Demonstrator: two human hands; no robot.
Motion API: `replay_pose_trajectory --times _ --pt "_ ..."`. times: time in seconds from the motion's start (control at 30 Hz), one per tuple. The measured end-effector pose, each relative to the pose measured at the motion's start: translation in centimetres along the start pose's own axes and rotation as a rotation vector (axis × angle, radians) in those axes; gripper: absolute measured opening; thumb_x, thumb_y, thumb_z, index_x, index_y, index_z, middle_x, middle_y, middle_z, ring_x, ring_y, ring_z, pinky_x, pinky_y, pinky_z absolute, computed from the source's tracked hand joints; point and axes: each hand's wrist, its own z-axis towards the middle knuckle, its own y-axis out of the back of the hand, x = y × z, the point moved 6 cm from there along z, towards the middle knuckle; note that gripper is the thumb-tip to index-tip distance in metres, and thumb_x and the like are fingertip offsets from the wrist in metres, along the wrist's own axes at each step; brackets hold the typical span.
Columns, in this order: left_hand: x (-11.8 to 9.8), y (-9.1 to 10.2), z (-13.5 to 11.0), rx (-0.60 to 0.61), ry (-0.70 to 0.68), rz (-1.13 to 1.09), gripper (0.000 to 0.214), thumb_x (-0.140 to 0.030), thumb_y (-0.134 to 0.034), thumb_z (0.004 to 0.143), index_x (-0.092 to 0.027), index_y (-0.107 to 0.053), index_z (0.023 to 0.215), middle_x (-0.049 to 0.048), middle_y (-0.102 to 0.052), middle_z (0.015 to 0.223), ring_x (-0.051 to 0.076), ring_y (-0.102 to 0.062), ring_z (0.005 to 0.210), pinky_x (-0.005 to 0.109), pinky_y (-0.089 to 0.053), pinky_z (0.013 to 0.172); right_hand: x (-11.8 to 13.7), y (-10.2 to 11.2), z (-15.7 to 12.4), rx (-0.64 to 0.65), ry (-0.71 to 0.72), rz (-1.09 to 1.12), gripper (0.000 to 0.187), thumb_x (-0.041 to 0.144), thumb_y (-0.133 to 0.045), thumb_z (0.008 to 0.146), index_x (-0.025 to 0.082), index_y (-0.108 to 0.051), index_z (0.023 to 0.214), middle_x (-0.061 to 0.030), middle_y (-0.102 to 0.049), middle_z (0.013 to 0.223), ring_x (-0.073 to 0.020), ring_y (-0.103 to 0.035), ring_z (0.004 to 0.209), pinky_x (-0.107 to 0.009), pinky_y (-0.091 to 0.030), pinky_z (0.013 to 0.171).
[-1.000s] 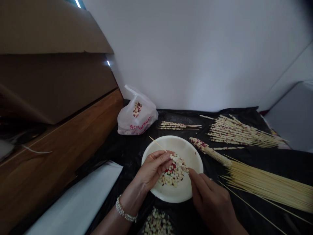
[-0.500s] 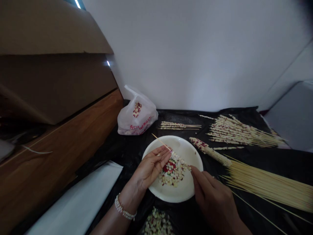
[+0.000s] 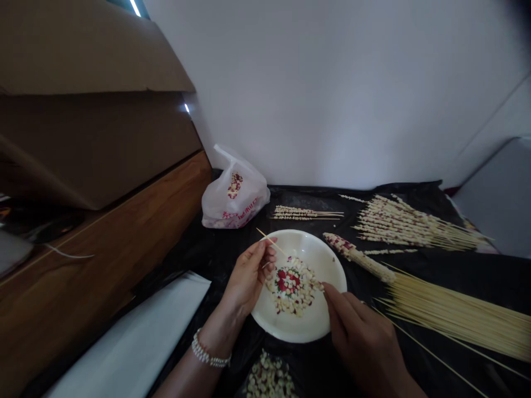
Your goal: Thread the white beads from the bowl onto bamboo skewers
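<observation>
One thin skewer [image 3: 279,249] slants over a bowl [image 3: 327,312], its near end pinched in the right hand's [image 3: 363,326] fingers. The left hand's [image 3: 248,273] fingers curl partway at its bare far end; whether they grip it is hard to tell. Beyond the right fingers, bare bowl opens to the rim, a cob [image 3: 360,257] lying just outside. The skewer is wood strung with knobbly kernels [image 3: 306,272], the bowl smooth, white and round.

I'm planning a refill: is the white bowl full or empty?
Neither: kernels cover the middle of the white bowl, with bare white showing toward its rim.
</observation>
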Motion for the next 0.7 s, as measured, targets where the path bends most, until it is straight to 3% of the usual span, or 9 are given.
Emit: replay_pose_trajectory --times 0.1,0.23,0.47,0.7 --pt "-1.2 0.6 0.1 -0.058 -0.102 0.002 0.026 -0.016 -0.073 0.077 -0.010 -0.073 0.102 -0.0025 -0.060 0.060 0.002 -0.052 0.050 0.008 -0.042 0.048 0.1 0.1 0.1 -0.006 0.000 -0.001 0.029 0.007 -0.041 0.092 0.006 -0.069 0.100 -0.0090 -0.073 0.073 -0.0124 -0.060 0.044 -0.023 -0.050 0.048" --pt "-2.7 1.2 0.1 -0.127 -0.213 -0.049 0.032 -0.007 -0.073 0.073 -0.013 -0.072 0.105 0.0014 -0.068 0.068 0.006 -0.061 0.059 0.013 -0.051 0.061 0.3 -0.1 0.1 -0.018 0.005 0.008 0.028 0.007 -0.042 0.091 0.007 -0.069 0.100 -0.0090 -0.074 0.075 -0.0121 -0.060 0.044 -0.023 -0.051 0.049" --pt "-2.9 1.6 0.5 -0.222 -0.156 -0.143 0.024 0.003 -0.058 0.082 -0.008 -0.070 0.100 0.0121 -0.075 0.090 0.011 -0.071 0.075 0.016 -0.057 0.070 0.5 -0.1 -0.1 -0.008 0.017 0.005 0.029 0.007 -0.040 0.092 0.007 -0.068 0.101 -0.0088 -0.074 0.075 -0.0111 -0.059 0.043 -0.022 -0.053 0.052" --pt "-2.8 1.6 0.6 -0.223 -0.147 -0.114 0.019 0.001 -0.058 0.084 -0.009 -0.070 0.095 0.0120 -0.075 0.096 0.016 -0.072 0.085 0.019 -0.059 0.071 0.6 -0.2 0.0 0.006 0.011 0.017 0.033 0.008 -0.038 0.093 0.006 -0.070 0.099 -0.0076 -0.072 0.069 -0.0110 -0.058 0.041 -0.022 -0.054 0.054"
